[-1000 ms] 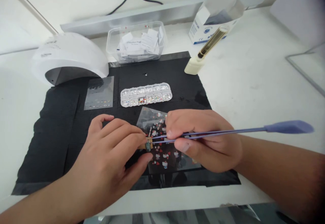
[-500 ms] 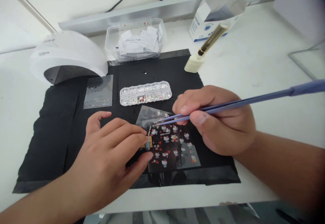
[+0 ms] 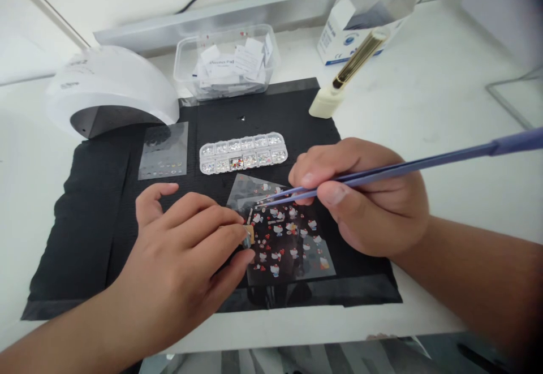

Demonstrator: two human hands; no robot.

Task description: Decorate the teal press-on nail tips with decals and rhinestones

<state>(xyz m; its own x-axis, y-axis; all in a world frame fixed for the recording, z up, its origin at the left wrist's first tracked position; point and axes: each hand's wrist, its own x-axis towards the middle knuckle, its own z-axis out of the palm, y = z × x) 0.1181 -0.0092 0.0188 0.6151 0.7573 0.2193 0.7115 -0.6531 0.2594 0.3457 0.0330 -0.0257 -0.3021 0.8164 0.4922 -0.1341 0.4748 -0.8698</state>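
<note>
The right hand (image 3: 369, 198) holds the purple tweezers (image 3: 382, 170) in a closed grip between thumb and forefinger. The tips point down-left, just above the upper edge of the sticker sheet (image 3: 288, 244); whether they carry a sticker cannot be determined. The left hand (image 3: 186, 261) pinches a small nail tip (image 3: 248, 237) between thumb and fingertips, at the sheet's left edge. The sheet lies flat on the black mat (image 3: 106, 204) covering the surface.

matt black mat (image 3: 106, 204), glossy clear plastic sticker sheet (image 3: 292, 249), smooth purple tweezers (image 3: 382, 171), glossy white plastic lamp (image 3: 110, 88)
</note>
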